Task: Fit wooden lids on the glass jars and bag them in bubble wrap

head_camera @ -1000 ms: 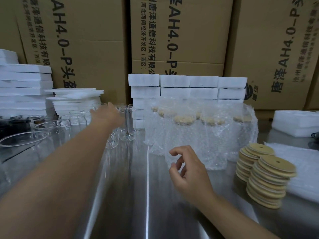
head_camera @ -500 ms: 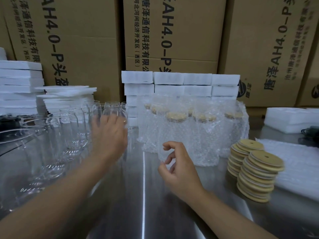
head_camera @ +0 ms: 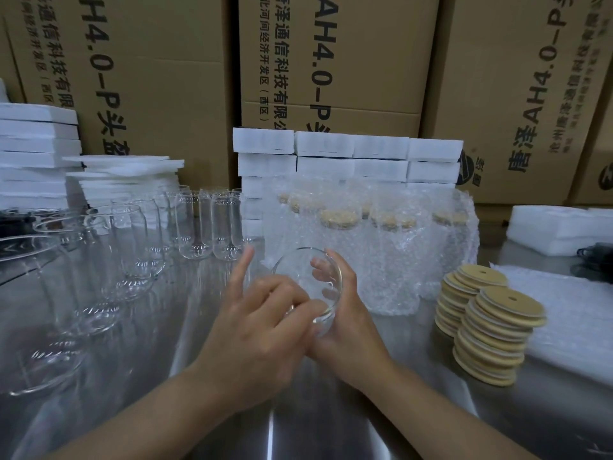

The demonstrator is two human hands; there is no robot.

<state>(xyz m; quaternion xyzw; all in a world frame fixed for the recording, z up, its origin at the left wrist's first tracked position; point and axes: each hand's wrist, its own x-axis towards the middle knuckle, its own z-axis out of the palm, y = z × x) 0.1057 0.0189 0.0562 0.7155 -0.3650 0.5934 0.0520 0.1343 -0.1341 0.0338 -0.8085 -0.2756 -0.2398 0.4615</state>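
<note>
Glass jar (head_camera: 306,287) sits tilted between both your hands, above the worktop (head_camera: 205,327), its open mouth facing up and away from you. Your right hand (head_camera: 345,327) cups it from the right, fingers (head_camera: 320,273) showing through the glass. Your left hand (head_camera: 252,340) closes on the near side, thumb and fingers curled against the wall, index finger sticking out straight. No lid is on this jar.

Just right of your hands stand two stacks of round wooden lids (head_camera: 497,336), each with a small hole. Behind the jar stand lidded jars already in bubble wrap (head_camera: 381,247). To your left, bare empty jars (head_camera: 199,224) stand upright in rows. White foam blocks (head_camera: 345,157) are piled behind those, and printed cardboard cartons (head_camera: 159,71) stand behind everything.
</note>
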